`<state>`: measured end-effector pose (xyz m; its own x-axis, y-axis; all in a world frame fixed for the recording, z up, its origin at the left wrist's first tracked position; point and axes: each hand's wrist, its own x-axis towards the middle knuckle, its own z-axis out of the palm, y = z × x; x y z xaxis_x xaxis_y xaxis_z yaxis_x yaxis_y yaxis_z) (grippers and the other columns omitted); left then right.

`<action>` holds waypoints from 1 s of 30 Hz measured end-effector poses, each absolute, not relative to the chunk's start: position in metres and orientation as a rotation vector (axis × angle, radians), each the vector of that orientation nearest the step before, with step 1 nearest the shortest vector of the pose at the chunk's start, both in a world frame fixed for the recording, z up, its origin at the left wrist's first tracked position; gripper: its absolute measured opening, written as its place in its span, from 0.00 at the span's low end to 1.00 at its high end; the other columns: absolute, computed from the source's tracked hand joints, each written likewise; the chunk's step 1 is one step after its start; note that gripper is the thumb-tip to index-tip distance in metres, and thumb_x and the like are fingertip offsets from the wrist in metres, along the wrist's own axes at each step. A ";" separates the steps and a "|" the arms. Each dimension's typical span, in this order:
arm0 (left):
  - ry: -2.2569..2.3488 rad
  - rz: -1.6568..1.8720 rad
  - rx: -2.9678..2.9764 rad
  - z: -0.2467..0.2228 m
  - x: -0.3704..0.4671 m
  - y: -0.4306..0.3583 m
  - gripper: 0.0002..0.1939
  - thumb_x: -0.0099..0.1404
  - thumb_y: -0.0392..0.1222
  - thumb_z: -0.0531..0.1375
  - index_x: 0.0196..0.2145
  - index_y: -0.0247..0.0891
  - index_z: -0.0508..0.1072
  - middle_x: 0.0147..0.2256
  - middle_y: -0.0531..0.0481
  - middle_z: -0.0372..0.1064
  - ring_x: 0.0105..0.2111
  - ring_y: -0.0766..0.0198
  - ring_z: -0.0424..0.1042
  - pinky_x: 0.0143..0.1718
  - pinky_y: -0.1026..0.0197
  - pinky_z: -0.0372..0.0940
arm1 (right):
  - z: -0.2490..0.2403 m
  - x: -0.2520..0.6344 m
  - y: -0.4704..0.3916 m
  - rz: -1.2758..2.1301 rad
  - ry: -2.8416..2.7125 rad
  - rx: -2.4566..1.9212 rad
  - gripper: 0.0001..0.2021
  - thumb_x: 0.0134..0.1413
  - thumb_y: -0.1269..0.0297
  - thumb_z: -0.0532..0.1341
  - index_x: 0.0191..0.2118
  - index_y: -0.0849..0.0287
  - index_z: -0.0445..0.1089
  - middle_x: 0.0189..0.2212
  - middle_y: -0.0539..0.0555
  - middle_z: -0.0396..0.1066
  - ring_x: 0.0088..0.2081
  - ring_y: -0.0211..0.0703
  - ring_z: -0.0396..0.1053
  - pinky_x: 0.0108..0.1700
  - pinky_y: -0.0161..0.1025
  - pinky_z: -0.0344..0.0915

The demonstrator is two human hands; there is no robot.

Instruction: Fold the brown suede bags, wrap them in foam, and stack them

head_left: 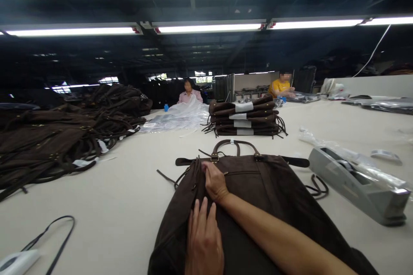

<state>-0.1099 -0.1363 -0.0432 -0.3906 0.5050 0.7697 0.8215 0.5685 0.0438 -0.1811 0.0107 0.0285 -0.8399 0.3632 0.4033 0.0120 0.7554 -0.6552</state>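
A large dark brown bag [241,206] lies flat on the table in front of me, its two looped handles [226,146] pointing away. My left hand [204,236] rests on the bag's left part, fingers stretched out along the fabric. Just beyond it, my right hand [214,180] reaches across from the right with curled fingers, closed on the gathered fabric at the bag's upper left. Its fingertips are partly hidden by the folds. Dark straps stick out at both upper corners of the bag.
A grey tape dispenser [358,189] stands right of the bag. Behind the bag is a stack of folded brown bags [245,118] with white bands. More brown bags [41,137] are heaped at left. A white device [19,262] with a cord lies front left. Two people sit across the table.
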 end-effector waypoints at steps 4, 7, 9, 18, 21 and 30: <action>-2.034 -0.867 -1.070 0.011 -0.123 -0.154 0.16 0.66 0.36 0.51 0.51 0.46 0.66 0.50 0.47 0.70 0.50 0.60 0.71 0.47 0.54 0.73 | -0.019 -0.188 0.022 0.913 -2.467 -0.409 0.16 0.64 0.73 0.47 0.48 0.61 0.70 0.40 0.55 0.73 0.42 0.42 0.71 0.48 0.36 0.64; -2.356 -0.940 -0.934 0.059 -0.167 -0.158 0.08 0.65 0.42 0.53 0.39 0.44 0.71 0.38 0.48 0.71 0.39 0.56 0.72 0.42 0.51 0.71 | -0.020 -0.189 0.021 0.839 -2.527 -0.297 0.11 0.60 0.72 0.53 0.44 0.58 0.71 0.43 0.54 0.73 0.45 0.43 0.70 0.49 0.35 0.62; -2.564 -0.873 -0.899 0.073 -0.212 -0.151 0.08 0.64 0.37 0.52 0.37 0.39 0.71 0.38 0.45 0.70 0.40 0.54 0.70 0.48 0.45 0.66 | -0.015 -0.188 0.019 0.829 -2.554 -0.264 0.11 0.58 0.73 0.54 0.44 0.58 0.71 0.43 0.53 0.73 0.45 0.43 0.70 0.48 0.35 0.62; -2.835 -1.197 -1.256 0.000 -0.337 -0.129 0.15 0.63 0.48 0.61 0.41 0.34 0.74 0.41 0.47 0.75 0.43 0.59 0.73 0.50 0.49 0.67 | -0.018 -0.191 0.022 0.895 -2.519 -0.302 0.11 0.56 0.74 0.54 0.40 0.57 0.71 0.40 0.52 0.74 0.42 0.44 0.71 0.46 0.35 0.62; -2.761 -1.343 -1.378 -0.008 -0.343 -0.131 0.19 0.63 0.52 0.60 0.45 0.35 0.74 0.45 0.45 0.75 0.46 0.58 0.73 0.52 0.49 0.66 | -0.017 -0.193 0.021 0.896 -2.507 -0.334 0.10 0.56 0.73 0.54 0.38 0.55 0.71 0.37 0.51 0.74 0.40 0.44 0.71 0.43 0.35 0.62; -2.625 -1.161 -1.430 -0.025 -0.349 -0.117 0.18 0.66 0.46 0.49 0.44 0.35 0.73 0.41 0.43 0.71 0.44 0.58 0.69 0.52 0.49 0.62 | -0.016 -0.197 0.021 0.891 -2.529 -0.396 0.08 0.55 0.72 0.55 0.37 0.55 0.70 0.33 0.50 0.74 0.36 0.42 0.70 0.38 0.35 0.59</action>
